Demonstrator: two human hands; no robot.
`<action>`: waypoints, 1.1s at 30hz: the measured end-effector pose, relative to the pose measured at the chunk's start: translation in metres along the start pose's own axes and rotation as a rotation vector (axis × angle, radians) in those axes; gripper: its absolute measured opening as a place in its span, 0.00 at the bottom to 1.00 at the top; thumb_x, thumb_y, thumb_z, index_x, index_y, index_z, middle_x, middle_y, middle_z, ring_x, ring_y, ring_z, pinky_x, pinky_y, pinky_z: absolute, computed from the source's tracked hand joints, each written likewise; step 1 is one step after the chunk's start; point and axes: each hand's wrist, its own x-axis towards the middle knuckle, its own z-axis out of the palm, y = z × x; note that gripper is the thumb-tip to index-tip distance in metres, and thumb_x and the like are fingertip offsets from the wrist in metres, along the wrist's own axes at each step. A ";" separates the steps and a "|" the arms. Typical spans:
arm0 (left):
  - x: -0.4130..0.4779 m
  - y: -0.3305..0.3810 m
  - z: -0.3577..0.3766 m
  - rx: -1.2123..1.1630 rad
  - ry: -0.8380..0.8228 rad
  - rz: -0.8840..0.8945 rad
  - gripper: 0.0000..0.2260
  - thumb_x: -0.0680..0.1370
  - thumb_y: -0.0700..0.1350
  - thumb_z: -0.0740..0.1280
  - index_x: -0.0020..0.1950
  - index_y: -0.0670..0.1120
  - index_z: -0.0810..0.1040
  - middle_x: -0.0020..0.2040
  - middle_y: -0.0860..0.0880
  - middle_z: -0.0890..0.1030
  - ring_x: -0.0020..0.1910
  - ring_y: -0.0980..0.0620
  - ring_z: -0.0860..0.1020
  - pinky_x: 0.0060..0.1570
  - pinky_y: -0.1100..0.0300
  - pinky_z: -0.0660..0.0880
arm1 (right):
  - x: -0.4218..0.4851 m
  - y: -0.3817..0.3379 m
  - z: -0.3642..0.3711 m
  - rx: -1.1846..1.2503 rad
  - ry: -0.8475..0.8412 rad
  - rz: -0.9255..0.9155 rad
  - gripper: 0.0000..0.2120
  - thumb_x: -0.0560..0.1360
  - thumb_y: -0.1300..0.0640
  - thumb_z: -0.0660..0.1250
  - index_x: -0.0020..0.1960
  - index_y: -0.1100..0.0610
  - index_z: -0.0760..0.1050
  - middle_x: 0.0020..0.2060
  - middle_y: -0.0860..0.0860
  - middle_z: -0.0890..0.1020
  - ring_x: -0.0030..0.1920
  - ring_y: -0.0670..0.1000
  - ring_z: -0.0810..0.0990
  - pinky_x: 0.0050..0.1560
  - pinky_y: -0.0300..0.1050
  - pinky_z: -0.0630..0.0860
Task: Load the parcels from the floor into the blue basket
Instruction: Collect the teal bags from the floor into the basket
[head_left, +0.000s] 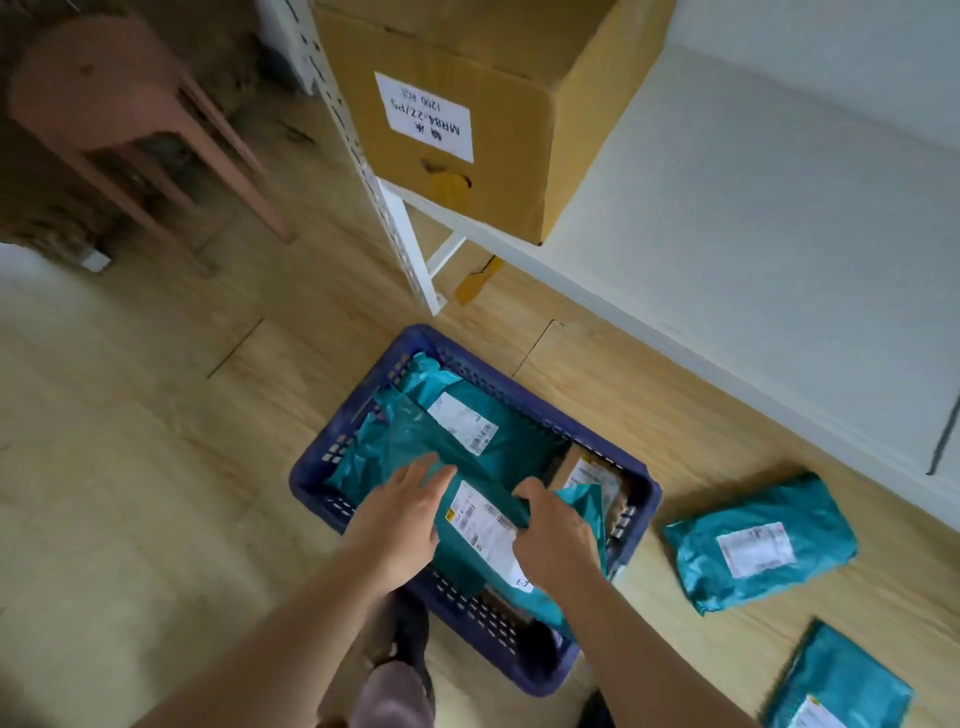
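Note:
The blue basket (332, 457) stands on the wooden floor and holds several teal parcels with white labels. Over its near half lies a teal parcel (485, 535). My left hand (402, 519) rests flat on that parcel's left edge with straight fingers. My right hand (553, 535) grips its right side, fingers curled over the wrapping. Deeper in the basket lies another teal parcel (457, 426), and a brown one (587, 470) shows at the right wall. On the floor to the right lie two more teal parcels, one (758, 540) beside the basket and one (841, 686) at the frame's lower right.
A white metal shelf (727, 249) stands behind the basket, with a large cardboard box (467, 104) on it. At the back left there is a pink stool (119, 88). My shoes (410, 634) are just in front of the basket.

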 end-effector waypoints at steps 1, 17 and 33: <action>0.010 -0.016 0.005 0.006 -0.020 -0.002 0.30 0.79 0.44 0.61 0.77 0.51 0.50 0.77 0.51 0.51 0.75 0.49 0.56 0.68 0.55 0.67 | 0.015 -0.007 0.012 0.018 -0.018 0.007 0.19 0.74 0.64 0.59 0.62 0.48 0.65 0.53 0.51 0.79 0.46 0.55 0.78 0.38 0.43 0.69; 0.151 -0.153 0.104 0.179 -0.375 0.095 0.29 0.79 0.44 0.61 0.77 0.53 0.51 0.77 0.48 0.50 0.75 0.45 0.54 0.69 0.48 0.63 | 0.165 -0.027 0.136 0.020 0.013 0.250 0.34 0.74 0.66 0.61 0.74 0.44 0.54 0.74 0.52 0.55 0.61 0.58 0.74 0.52 0.45 0.72; 0.212 -0.152 0.151 0.179 -0.489 -0.102 0.38 0.76 0.38 0.61 0.77 0.55 0.43 0.76 0.44 0.49 0.66 0.43 0.68 0.58 0.51 0.74 | 0.201 -0.002 0.193 -0.088 -0.281 0.307 0.46 0.73 0.60 0.65 0.76 0.45 0.36 0.69 0.55 0.65 0.65 0.57 0.69 0.59 0.52 0.73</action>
